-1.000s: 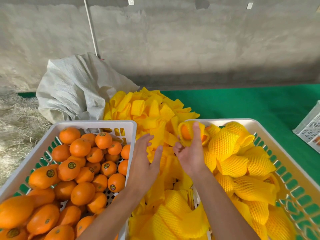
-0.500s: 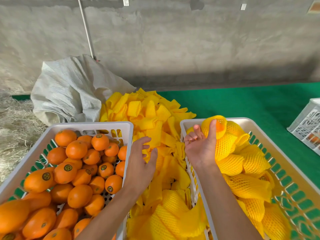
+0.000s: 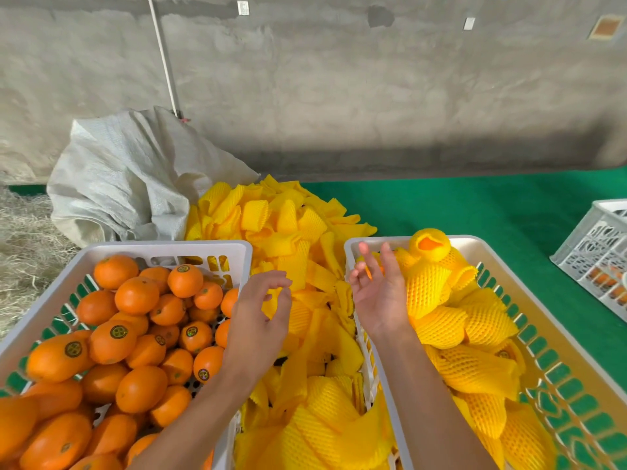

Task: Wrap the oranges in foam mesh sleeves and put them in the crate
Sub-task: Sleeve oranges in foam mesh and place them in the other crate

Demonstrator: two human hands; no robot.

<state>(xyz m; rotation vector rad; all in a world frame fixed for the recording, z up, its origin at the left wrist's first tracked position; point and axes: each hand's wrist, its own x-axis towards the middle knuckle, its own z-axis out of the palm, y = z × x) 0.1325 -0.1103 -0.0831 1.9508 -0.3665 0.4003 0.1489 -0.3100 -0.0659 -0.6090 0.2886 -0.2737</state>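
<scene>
Between two white crates, a heap of yellow sleeves (image 3: 298, 252) lies on the green floor. Left hand (image 3: 261, 320) hovers over it, fingers loosely curled, holding nothing. Right hand (image 3: 380, 293) is palm-up over the right crate's (image 3: 529, 290) near corner, fingers spread and empty. A wrapped orange (image 3: 430, 248) sits atop the sleeved fruit there. Bare oranges (image 3: 135, 327) fill the left crate (image 3: 163, 247).
</scene>
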